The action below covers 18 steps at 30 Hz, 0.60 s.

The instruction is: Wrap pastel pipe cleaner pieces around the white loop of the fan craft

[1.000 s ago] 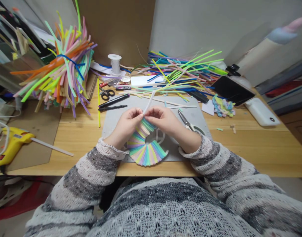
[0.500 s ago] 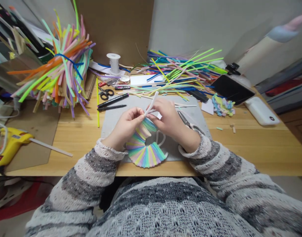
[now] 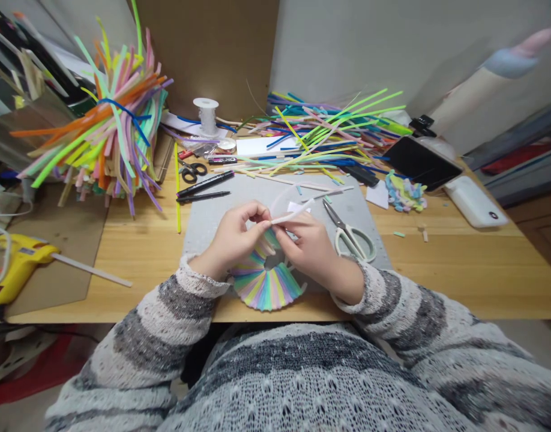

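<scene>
A pastel striped ring of pipe cleaners hangs below my hands, over the front of the grey mat. My left hand pinches a white pipe cleaner and the ring's upper edge between thumb and forefinger. Close against it, my right hand has its fingers closed on the white pipe cleaner too, whose free end points up and right. My hands hide part of the ring's top. White-handled scissors lie open just right of my right hand.
Loose pipe cleaners are heaped at the back, and a big bundle stands at the left. Black scissors, pens, a yellow glue gun, a wire spool and a phone also lie about.
My right hand has moved down and slightly right, uncovering more of the scissors. The white pipe cleaner's end has swung from upright to leaning right.
</scene>
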### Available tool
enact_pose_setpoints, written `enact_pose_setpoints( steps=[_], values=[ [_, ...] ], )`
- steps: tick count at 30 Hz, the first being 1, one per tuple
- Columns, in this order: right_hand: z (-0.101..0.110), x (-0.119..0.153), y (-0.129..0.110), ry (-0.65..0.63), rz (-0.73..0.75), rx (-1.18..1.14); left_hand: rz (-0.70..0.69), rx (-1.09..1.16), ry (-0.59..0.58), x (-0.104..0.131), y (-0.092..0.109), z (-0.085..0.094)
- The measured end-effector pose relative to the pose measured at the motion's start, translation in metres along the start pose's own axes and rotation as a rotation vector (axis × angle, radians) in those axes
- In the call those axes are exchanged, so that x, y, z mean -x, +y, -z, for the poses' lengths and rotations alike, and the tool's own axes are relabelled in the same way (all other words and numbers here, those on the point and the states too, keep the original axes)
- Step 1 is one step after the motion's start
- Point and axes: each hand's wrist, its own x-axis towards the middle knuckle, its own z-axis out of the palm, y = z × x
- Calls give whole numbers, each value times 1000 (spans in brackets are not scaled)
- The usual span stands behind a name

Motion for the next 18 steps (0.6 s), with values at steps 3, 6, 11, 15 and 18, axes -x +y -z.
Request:
enact_pose_setpoints(
  steps=[3,6,11,15,18],
  values=[
    [-3,5,-1,27,-17,-33,71,70,-20,0,-5,-2],
    [-5,7,0,26,-33,-44,151,188,-37,0,-9,-4],
    [-8,7,4,31,-28,-50,199,409,24,-2,-11,-7],
    [-8,6,5,12,-7,-72,303,527,43,-4,-17,-8],
    [-10,6,7,3,-87,-185,395,603,-22,-4,-20,-6]
  ],
)
